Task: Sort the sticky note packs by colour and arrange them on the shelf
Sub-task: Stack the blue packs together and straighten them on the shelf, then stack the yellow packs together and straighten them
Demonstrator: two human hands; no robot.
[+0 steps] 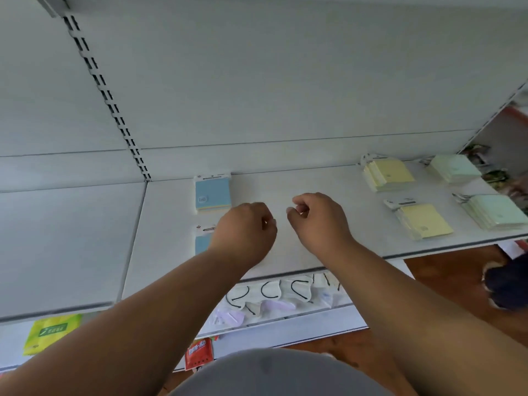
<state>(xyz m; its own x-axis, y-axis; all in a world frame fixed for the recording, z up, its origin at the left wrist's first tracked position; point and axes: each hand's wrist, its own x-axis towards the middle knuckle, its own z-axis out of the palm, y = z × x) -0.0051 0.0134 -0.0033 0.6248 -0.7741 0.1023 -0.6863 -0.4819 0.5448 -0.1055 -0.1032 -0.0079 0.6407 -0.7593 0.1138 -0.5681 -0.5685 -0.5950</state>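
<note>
Sticky note packs lie in colour groups on the white shelf (285, 252). At the left, one blue stack (213, 194) sits at the back and a second blue pack (202, 241) lies in front, partly hidden by my left hand (245, 230). Two yellow stacks (388, 174) (423, 221) lie right of centre. Two pale green stacks (454, 167) (497, 211) lie at the far right. My right hand (317, 218) hovers over the bare middle of the shelf. Both hands have curled fingers and hold nothing visible.
A slotted upright (114, 110) divides the shelf's back panel at the left. On the lower shelf lie packaged white goods with black loops (271, 291), a green packet (51, 332) and a red packet (199, 355). Brown floor shows at the lower right.
</note>
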